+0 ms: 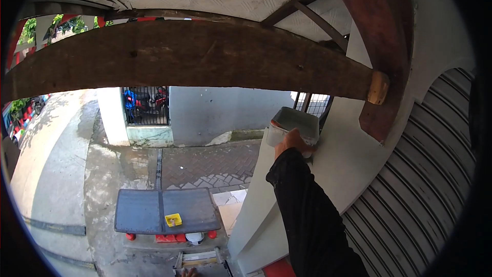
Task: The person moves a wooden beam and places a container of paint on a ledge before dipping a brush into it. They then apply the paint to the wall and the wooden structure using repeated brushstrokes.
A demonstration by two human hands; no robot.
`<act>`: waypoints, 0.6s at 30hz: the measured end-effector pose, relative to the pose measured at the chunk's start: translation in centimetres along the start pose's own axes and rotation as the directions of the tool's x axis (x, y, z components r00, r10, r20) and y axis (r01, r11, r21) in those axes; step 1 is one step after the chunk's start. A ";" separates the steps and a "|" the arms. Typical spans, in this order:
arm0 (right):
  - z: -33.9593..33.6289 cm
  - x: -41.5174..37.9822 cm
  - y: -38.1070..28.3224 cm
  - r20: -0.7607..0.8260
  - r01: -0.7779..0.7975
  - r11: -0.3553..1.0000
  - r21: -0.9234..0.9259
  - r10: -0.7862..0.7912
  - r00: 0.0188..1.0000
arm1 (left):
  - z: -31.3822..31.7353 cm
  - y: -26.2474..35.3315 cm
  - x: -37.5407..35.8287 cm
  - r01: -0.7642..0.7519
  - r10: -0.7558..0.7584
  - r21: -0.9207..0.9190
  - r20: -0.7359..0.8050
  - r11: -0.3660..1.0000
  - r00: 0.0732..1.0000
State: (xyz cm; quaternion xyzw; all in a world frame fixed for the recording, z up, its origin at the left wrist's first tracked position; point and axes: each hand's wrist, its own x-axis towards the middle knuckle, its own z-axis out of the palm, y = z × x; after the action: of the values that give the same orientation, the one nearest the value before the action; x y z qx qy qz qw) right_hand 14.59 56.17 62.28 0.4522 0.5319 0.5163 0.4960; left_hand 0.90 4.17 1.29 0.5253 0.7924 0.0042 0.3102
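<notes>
My right hand (293, 144), at the end of a black sleeve, is closed on the near side of a grey-green rectangular tub (297, 118). The tub is held up beside a white wall ledge (335, 141), under the end of a dark wooden beam (205, 56). How much is inside it I cannot make out. At the bottom edge only a few fingers of my left hand (189, 273) show, by the top of a ladder (201, 259). The rest of that hand is out of view, so its grip is hidden.
Below stands a dark-topped table (138, 210) with a small yellow tray (173, 219) on it; red items and a white round container (195, 238) are beneath. A ribbed shutter (410, 179) rises at the right. A reddish-brown post (382, 31) meets the beam.
</notes>
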 end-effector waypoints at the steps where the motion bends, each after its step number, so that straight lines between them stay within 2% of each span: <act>1: 0.1 1.0 -0.8 0.026 0.014 1.000 -0.007 -0.014 1.000 | -0.3 0.3 -0.4 0.010 -0.012 0.068 0.033 0.998 0.999; 3: 0.4 4.0 -2.6 0.079 0.036 0.999 -0.015 -0.034 0.996 | -1.0 0.8 -0.8 0.021 -0.040 0.207 0.088 0.978 0.995; 5: 0.5 5.3 -2.7 0.131 0.050 0.999 -0.016 -0.047 0.990 | -0.3 0.3 -0.3 0.017 -0.027 0.153 0.064 0.988 0.998; 7: 0.6 5.3 -2.3 0.223 -0.239 0.911 0.336 0.169 0.960 | -0.3 0.1 0.3 0.008 -0.015 0.146 0.047 0.989 0.999; 8: 0.2 5.1 -2.2 0.358 -0.493 0.627 0.603 0.340 0.870 | -0.5 0.2 0.0 0.002 -0.009 0.165 0.043 0.986 0.999; 9: -0.4 4.4 -2.0 0.531 -0.649 0.207 0.732 0.423 0.734 | -0.7 0.4 -0.4 -0.005 -0.002 0.184 0.040 0.983 0.999; 10: -1.0 3.8 -1.7 0.707 -0.670 -0.256 0.697 0.403 0.581 | -0.9 0.6 -0.7 -0.008 -0.006 0.195 0.067 0.981 0.998; 11: -1.4 3.0 -1.1 0.849 -0.546 -0.666 0.509 0.285 0.445 | -1.2 0.8 -1.0 -0.009 -0.010 0.206 0.092 0.979 0.996; 12: -1.2 2.2 -0.5 0.878 -0.419 -0.830 0.367 0.161 0.450 | -1.7 1.0 -1.0 -0.009 -0.017 0.218 0.117 0.976 0.993; 13: -1.0 1.6 0.0 0.893 -0.290 -0.940 0.182 0.034 0.448 | -1.0 0.8 -0.8 -0.029 0.094 0.342 -0.177 0.939 0.980; 14: -0.6 -0.1 0.9 0.844 -0.279 -0.948 0.155 -0.020 0.537 | 1.8 -0.3 -0.2 -0.007 0.231 0.457 -0.437 0.889 0.870; 15: -0.3 -1.1 1.2 0.779 -0.228 -0.971 0.078 -0.083 0.622 | 3.1 -1.1 0.1 0.053 0.376 0.550 -0.635 0.833 0.674; 16: 0.0 -2.2 1.6 0.702 -0.194 -0.981 -0.010 -0.145 0.697 | 3.2 -1.4 0.3 -0.001 0.255 0.464 -0.487 0.886 0.836; 17: 0.5 -3.0 1.4 0.605 -0.124 -0.980 -0.155 -0.194 0.772 | 2.9 -1.4 0.8 -0.032 0.147 0.361 -0.295 0.932 0.944; 18: 0.7 -3.3 1.6 0.563 -0.100 -0.974 -0.203 -0.200 0.802 | 2.6 -1.0 1.8 -0.039 0.060 0.249 -0.077 0.968 0.995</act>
State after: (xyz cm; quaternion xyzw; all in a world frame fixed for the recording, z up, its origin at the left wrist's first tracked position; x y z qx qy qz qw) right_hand 15.58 53.06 64.10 -0.6349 -0.2676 0.4300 0.5834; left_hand 0.93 4.43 -2.03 0.5789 0.7855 -0.0648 0.2087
